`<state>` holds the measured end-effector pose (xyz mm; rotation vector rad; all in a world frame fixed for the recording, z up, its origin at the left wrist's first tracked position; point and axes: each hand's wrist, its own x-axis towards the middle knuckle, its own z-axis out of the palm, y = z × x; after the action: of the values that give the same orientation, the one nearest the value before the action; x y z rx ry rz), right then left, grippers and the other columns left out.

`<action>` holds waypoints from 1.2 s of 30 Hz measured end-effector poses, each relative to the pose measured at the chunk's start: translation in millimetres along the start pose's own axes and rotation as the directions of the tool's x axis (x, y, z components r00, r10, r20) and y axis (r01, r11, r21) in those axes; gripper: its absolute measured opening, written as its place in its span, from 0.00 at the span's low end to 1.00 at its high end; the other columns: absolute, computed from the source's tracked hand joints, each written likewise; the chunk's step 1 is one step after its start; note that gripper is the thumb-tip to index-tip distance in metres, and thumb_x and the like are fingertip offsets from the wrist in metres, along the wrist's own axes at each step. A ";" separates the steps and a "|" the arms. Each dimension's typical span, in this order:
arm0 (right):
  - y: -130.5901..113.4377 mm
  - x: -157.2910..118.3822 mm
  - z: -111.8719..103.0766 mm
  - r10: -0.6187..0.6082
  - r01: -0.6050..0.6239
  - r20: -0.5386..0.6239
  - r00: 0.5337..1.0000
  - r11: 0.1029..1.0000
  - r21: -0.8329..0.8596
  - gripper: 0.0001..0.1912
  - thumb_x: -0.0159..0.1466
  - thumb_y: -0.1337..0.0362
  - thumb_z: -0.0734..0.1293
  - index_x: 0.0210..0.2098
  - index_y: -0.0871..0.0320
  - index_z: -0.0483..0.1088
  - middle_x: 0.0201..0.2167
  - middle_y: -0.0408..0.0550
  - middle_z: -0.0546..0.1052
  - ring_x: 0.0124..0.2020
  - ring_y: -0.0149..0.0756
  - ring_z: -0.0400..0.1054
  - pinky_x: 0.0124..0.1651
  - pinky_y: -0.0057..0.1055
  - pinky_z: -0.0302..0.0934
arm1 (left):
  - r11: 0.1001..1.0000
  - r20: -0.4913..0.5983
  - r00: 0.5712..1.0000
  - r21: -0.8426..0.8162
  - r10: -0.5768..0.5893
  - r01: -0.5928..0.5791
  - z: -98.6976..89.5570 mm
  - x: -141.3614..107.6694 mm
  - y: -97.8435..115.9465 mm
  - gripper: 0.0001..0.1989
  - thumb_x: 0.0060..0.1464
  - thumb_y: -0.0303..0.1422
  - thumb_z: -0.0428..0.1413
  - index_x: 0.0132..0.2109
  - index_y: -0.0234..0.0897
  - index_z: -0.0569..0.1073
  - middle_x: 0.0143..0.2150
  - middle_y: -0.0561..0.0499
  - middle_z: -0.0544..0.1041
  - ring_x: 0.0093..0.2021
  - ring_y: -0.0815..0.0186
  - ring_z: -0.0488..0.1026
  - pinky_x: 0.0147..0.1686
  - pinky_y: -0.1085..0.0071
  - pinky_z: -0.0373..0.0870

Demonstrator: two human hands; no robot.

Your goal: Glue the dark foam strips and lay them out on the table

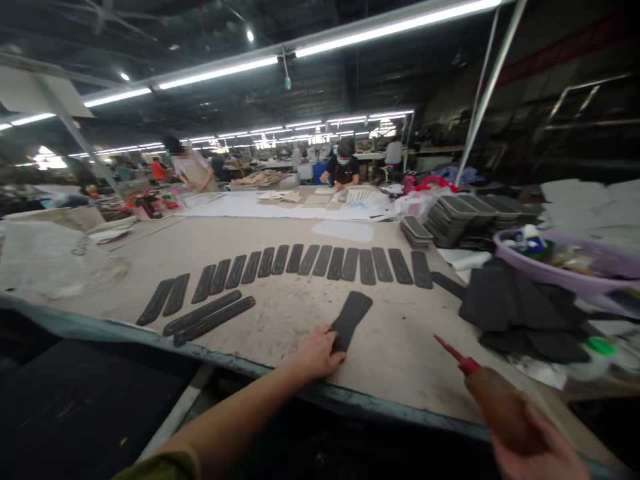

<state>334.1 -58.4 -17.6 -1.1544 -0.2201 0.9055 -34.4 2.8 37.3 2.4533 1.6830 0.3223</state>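
My left hand [320, 353] presses its fingertips on the lower end of a dark strip [351, 317] lying near the front edge of the table. At the lower right, my right hand [537, 440] is wrapped round a brown bottle [503, 407] with a red pointed nozzle, which points up and left above the tabletop. Several dark rounded strips [280, 260] lie side by side in a curved row beyond my left hand. Two more long strips [215, 319] lie slanted in front of the row at the left.
Loose black pieces [515, 307] lie at the right beside a purple basin [565, 270]. Stacked dark strips [465, 213] stand behind them. A clear plastic bag [50, 257] is at the left. Two people work across the table [240, 230].
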 end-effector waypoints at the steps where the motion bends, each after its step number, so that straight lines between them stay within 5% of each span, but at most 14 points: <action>1: 0.4 -1.3 2.5 0.020 -0.018 -0.060 0.998 0.999 0.035 0.19 0.45 0.61 0.72 0.39 0.48 0.73 0.46 0.44 0.71 0.40 0.46 0.68 0.39 0.51 0.68 | 0.999 0.020 1.000 0.051 -0.001 0.000 2.9 4.9 4.6 0.21 0.52 0.44 0.56 0.46 0.31 0.74 0.48 0.39 0.73 0.50 0.53 0.68 0.52 0.60 0.65; 5: -9.5 -7.4 17.1 0.130 -0.093 -0.156 0.979 0.970 0.226 0.20 0.42 0.66 0.72 0.36 0.52 0.74 0.45 0.42 0.72 0.42 0.43 0.67 0.53 0.54 0.59 | 0.991 0.061 0.998 0.133 0.007 -0.015 3.4 16.1 5.7 0.14 0.53 0.37 0.55 0.41 0.32 0.76 0.43 0.40 0.74 0.46 0.54 0.70 0.49 0.60 0.67; 10: -16.5 -14.3 26.9 0.109 -0.082 -0.092 0.990 0.962 0.260 0.17 0.43 0.67 0.72 0.35 0.53 0.74 0.40 0.41 0.72 0.41 0.42 0.66 0.49 0.50 0.61 | 0.999 0.031 0.998 0.025 0.047 -0.048 1.5 19.3 -8.7 0.10 0.55 0.34 0.54 0.38 0.35 0.78 0.40 0.44 0.77 0.44 0.59 0.73 0.47 0.65 0.69; 13: -16.7 -17.8 27.8 0.105 -0.083 -0.071 0.992 0.962 0.261 0.17 0.43 0.66 0.72 0.35 0.53 0.74 0.39 0.43 0.72 0.40 0.42 0.66 0.43 0.44 0.64 | 0.996 -0.124 0.991 -0.069 0.052 -0.061 3.0 19.1 -21.1 0.11 0.57 0.35 0.53 0.37 0.36 0.79 0.43 0.46 0.77 0.44 0.62 0.73 0.47 0.66 0.70; 17: -18.0 -20.5 26.7 0.081 -0.055 -0.081 0.993 0.958 0.282 0.17 0.44 0.66 0.71 0.35 0.53 0.74 0.40 0.42 0.71 0.40 0.41 0.66 0.41 0.42 0.64 | 0.974 -0.342 0.931 -0.134 0.130 -0.185 3.8 23.7 -18.1 0.12 0.59 0.36 0.52 0.43 0.36 0.78 0.47 0.45 0.75 0.47 0.62 0.72 0.50 0.64 0.70; 22: -16.0 -23.0 28.8 0.050 -0.028 -0.075 0.996 0.962 0.271 0.16 0.45 0.65 0.70 0.36 0.53 0.73 0.41 0.43 0.71 0.41 0.42 0.66 0.39 0.40 0.64 | 0.891 -0.168 0.890 -0.097 0.424 -0.443 17.1 38.1 28.9 0.14 0.59 0.36 0.53 0.49 0.36 0.74 0.48 0.45 0.74 0.49 0.61 0.70 0.51 0.62 0.69; 26: -12.8 -27.6 31.9 0.029 -0.026 -0.007 1.000 0.970 0.241 0.19 0.44 0.64 0.72 0.37 0.53 0.72 0.38 0.43 0.70 0.39 0.40 0.66 0.36 0.36 0.64 | 0.851 -0.073 0.857 -0.099 0.510 -0.516 33.2 40.9 52.8 0.15 0.59 0.33 0.53 0.52 0.32 0.72 0.52 0.42 0.72 0.52 0.59 0.68 0.55 0.61 0.65; 31: -11.8 -38.6 38.3 -0.042 0.034 0.057 0.997 0.990 0.138 0.25 0.43 0.61 0.75 0.40 0.52 0.69 0.36 0.42 0.69 0.35 0.37 0.65 0.32 0.30 0.62 | 0.875 -0.218 0.871 -0.112 0.440 -0.470 33.8 19.9 38.3 0.13 0.60 0.30 0.49 0.49 0.33 0.73 0.50 0.42 0.71 0.52 0.59 0.66 0.54 0.59 0.65; 36: -2.3 -53.4 55.0 -0.042 0.049 0.190 0.981 0.998 -0.031 0.29 0.43 0.58 0.77 0.43 0.52 0.66 0.35 0.43 0.71 0.33 0.37 0.65 0.31 0.30 0.61 | 0.872 -0.184 0.867 -0.077 0.464 -0.483 33.5 2.2 25.5 0.12 0.62 0.30 0.47 0.47 0.36 0.74 0.45 0.46 0.74 0.47 0.63 0.69 0.50 0.63 0.66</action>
<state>269.1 -58.7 23.1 -1.0918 -0.4172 0.9744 -1.9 -4.3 11.4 2.7800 1.0337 0.6743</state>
